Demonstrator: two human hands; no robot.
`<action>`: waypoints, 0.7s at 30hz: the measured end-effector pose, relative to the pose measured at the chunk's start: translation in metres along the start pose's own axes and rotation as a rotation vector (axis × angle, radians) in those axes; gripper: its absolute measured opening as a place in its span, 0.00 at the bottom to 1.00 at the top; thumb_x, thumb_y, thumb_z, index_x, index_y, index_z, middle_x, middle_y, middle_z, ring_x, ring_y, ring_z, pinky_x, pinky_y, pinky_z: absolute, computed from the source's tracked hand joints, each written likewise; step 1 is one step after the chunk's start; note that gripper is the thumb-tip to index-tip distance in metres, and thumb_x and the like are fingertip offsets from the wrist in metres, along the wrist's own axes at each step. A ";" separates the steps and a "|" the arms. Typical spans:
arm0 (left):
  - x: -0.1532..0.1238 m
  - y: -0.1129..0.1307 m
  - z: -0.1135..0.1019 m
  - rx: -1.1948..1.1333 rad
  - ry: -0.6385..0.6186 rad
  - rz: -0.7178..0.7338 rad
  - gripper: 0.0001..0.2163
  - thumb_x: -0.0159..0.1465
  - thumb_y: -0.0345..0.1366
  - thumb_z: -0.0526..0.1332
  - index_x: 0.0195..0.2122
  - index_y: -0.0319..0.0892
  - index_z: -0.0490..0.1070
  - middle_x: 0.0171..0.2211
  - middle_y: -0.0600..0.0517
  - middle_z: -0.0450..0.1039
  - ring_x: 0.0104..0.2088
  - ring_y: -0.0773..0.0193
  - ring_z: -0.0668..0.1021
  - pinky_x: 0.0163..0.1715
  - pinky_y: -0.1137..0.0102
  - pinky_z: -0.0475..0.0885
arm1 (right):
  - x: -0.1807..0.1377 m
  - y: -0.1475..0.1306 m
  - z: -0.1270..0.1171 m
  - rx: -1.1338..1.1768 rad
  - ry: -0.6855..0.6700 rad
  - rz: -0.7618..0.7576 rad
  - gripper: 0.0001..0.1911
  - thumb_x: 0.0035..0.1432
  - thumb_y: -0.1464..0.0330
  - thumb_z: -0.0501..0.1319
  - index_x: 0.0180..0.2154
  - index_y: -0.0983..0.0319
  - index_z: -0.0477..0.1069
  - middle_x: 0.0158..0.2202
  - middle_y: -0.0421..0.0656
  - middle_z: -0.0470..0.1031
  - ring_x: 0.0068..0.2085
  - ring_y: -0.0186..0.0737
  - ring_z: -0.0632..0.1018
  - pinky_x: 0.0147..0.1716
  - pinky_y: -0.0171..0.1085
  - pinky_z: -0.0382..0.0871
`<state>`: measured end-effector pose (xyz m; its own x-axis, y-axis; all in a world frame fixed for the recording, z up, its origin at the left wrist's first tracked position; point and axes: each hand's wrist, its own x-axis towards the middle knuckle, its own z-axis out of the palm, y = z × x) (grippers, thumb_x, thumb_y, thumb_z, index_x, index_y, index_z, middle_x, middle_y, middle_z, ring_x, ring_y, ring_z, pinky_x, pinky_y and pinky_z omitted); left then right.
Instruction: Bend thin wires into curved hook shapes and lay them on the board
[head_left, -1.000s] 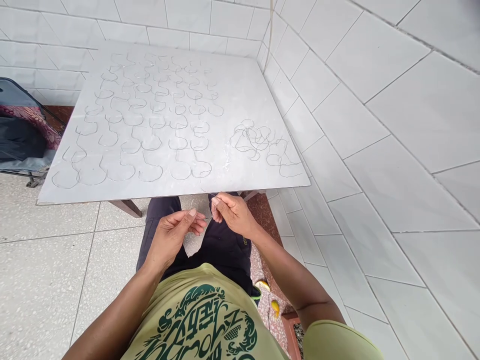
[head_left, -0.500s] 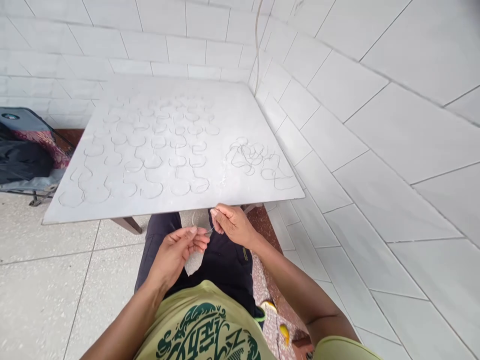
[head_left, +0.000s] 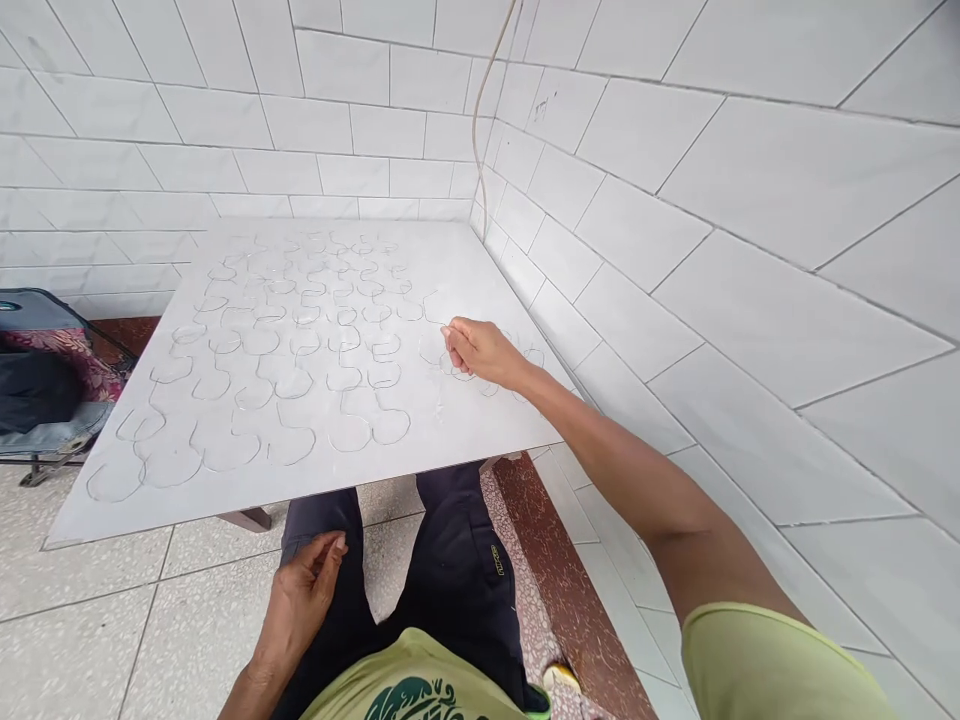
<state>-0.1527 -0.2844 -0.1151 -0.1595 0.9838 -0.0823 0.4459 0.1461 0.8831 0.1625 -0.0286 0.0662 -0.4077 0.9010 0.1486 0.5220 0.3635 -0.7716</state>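
My right hand reaches over the white tabletop, its fingers pinched together. A thin curved wire shows at the fingertips. Behind and below that hand lies a loose tangle of thin wires, partly covered by the hand and forearm. Rows of hook-shaped and S-shaped wires spread over the left and middle of the tabletop. My left hand is over my left thigh, below the table's front edge. Its thumb and fingertips are closed together; whether anything thin is between them I cannot make out.
Tiled walls meet behind and to the right of the table. A cable hangs in the corner. A folding chair with dark cloth on it stands at the left. A red-brown ledge runs along the right wall.
My hands have parted. The right hand has moved up and forward from the table's front edge over the tabletop; the left has drawn back toward my thigh. The view has shifted.
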 end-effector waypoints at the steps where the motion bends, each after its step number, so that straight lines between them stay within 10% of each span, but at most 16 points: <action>1: 0.004 -0.012 -0.001 0.033 0.024 -0.005 0.19 0.66 0.54 0.61 0.44 0.44 0.81 0.36 0.47 0.85 0.36 0.53 0.86 0.36 0.65 0.81 | 0.010 0.004 -0.002 -0.019 -0.016 0.020 0.21 0.77 0.56 0.50 0.31 0.59 0.62 0.26 0.39 0.73 0.23 0.32 0.71 0.22 0.32 0.64; 21: 0.016 -0.063 0.013 0.477 0.208 0.362 0.12 0.73 0.41 0.57 0.44 0.44 0.78 0.40 0.49 0.86 0.38 0.58 0.86 0.36 0.69 0.78 | 0.106 0.043 0.004 -0.342 -0.304 0.340 0.20 0.75 0.62 0.53 0.29 0.61 0.64 0.29 0.46 0.74 0.22 0.33 0.63 0.25 0.38 0.59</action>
<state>-0.1714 -0.2769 -0.1781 -0.0715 0.9458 0.3168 0.8393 -0.1146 0.5315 0.1386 0.0813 0.0460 -0.3451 0.8906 -0.2964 0.8539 0.1668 -0.4930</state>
